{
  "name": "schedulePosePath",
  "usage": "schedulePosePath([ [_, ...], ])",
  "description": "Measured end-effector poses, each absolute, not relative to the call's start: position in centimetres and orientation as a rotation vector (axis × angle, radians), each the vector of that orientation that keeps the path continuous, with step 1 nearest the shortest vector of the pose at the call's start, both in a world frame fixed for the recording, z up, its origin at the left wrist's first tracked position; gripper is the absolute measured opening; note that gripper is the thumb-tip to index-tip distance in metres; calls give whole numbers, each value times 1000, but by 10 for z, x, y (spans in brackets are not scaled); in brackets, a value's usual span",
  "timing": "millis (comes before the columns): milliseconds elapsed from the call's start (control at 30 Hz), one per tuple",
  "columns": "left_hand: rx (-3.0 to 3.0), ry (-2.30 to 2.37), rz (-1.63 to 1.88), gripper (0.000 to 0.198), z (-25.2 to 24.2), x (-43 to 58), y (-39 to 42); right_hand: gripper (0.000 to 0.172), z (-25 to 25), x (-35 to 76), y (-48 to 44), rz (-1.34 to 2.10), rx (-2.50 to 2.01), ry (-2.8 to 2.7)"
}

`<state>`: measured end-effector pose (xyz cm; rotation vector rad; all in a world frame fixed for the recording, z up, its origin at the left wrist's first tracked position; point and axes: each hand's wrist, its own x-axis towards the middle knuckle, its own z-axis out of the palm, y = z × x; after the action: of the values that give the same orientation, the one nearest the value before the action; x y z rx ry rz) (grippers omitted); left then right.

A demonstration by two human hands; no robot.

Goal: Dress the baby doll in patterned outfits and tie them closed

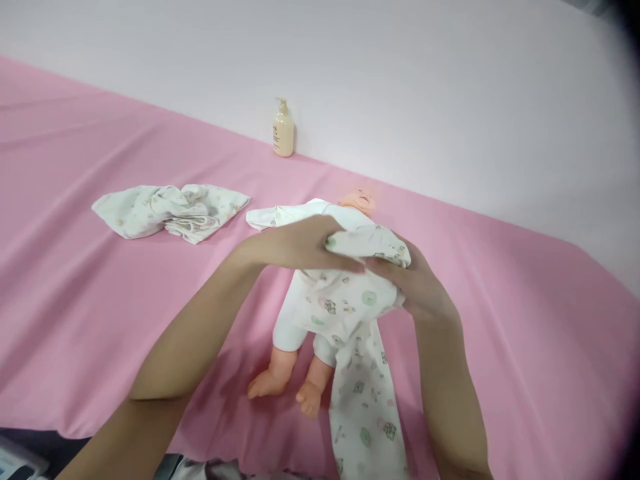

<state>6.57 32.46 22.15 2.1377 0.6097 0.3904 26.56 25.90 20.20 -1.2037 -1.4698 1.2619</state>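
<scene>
A baby doll (359, 199) in white clothing lies on its back on the pink sheet. Its bare feet (270, 381) point towards me, and its middle is hidden by cloth. Above its body I hold a printed white baby garment (345, 303), bunched up at the top between both hands. A long, narrow part of it hangs down past the doll's legs. My left hand (320, 245) grips it from the left, fingers closed. Opposite, my right hand (413, 277) is closed on its right side, thumb across the cloth. The two thumbs nearly meet.
A crumpled printed white cloth (170, 210) lies to the left on the pink sheet (125, 300). At the back, a cream pump bottle (283, 133) stands against the pale wall (400, 87). The sheet's front edge crosses the lower left.
</scene>
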Motion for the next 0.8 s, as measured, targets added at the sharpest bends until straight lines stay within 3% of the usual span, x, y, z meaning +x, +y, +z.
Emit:
schedulePosePath([
  [133,1924,413,592,17,224,64,327,58,202,260,255,1386,-1251,-1625],
  [267,1709,368,658,16,222,75,317,39,202,268,254,1344,-1222,-1410],
  [467,1783,296,287,20,226,77,312,20,198,281,254,1257,-1154,-1290],
  [533,1688,343,441,21,225,76,313,25,196,276,252,1287,-1103,-1328],
  [667,1381,353,771,17,223,81,307,49,193,266,250,1461,-939,-1602],
  [800,1349,237,646,16,224,85,301,40,197,275,250,1451,-883,-1571],
])
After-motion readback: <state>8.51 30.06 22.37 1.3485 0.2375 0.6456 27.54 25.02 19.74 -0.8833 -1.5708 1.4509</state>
